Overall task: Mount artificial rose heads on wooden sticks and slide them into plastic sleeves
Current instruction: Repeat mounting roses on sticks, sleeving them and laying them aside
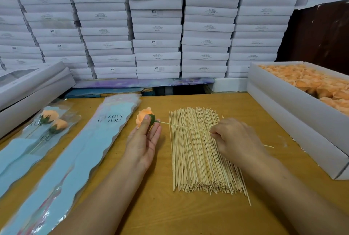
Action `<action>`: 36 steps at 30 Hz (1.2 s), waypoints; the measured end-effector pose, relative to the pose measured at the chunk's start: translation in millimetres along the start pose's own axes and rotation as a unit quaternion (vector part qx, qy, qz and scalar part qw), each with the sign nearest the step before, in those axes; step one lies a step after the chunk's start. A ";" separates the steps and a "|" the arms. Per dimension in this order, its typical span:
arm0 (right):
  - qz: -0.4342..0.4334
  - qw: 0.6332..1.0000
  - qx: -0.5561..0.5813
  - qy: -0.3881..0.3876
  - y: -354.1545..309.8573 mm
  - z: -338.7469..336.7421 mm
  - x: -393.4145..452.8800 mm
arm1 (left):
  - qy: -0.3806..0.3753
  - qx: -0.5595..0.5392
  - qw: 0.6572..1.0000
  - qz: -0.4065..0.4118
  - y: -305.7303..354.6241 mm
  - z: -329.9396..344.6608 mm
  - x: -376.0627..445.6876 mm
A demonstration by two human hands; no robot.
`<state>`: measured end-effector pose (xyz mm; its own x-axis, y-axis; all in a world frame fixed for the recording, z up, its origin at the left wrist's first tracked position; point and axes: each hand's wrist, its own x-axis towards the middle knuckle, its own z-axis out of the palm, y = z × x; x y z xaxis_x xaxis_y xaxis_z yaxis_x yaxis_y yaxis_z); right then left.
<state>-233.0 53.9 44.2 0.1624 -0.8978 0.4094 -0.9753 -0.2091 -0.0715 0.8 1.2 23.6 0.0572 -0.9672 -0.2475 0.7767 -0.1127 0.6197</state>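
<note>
Nearest me, my two forearms reach out over the desk (160, 216), either side of the loose bundle of sticks (200, 149) lying flat. My left hand (143, 140) lies palm up, its grip a thumb pressed on the orange rose head (144, 116) with the fingers cupped beneath, holding it just above the desk between the sleeve stack and the bundle. My right hand (232, 136) has its grip pinched around one wooden stick (185, 127), whose tip sits at the green base of the rose. I judge the mounting is in hand. To do it well, I keep the stick in line with the centre of the base, push straight with short pressure, and brace the petals lightly so they do not crush. The top plastic sleeve (105, 131) waits just left; two finished roses (54, 121) lie sleeved further left.
</note>
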 end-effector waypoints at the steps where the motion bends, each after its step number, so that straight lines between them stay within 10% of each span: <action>1: -0.002 1.000 -0.001 0.000 -0.6 0.1 -0.2 | 0.000 0.000 1.000 -0.001 -0.2 -0.1 0.0; 23: 0.042 0.993 0.097 -0.052 -6.6 -6.4 0.8 | -0.009 0.010 1.000 0.016 5.9 3.7 -2.6; 36: 0.151 0.783 0.515 -0.315 0.5 -28.4 0.3 | -0.096 0.026 0.995 -0.007 2.8 7.2 -8.8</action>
<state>-237.7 64.5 70.2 0.3068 -0.9113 -0.2745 -0.3982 0.1391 -0.9067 -2.1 7.7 32.9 -0.0783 -0.9906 -0.1122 0.7426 -0.1330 0.6564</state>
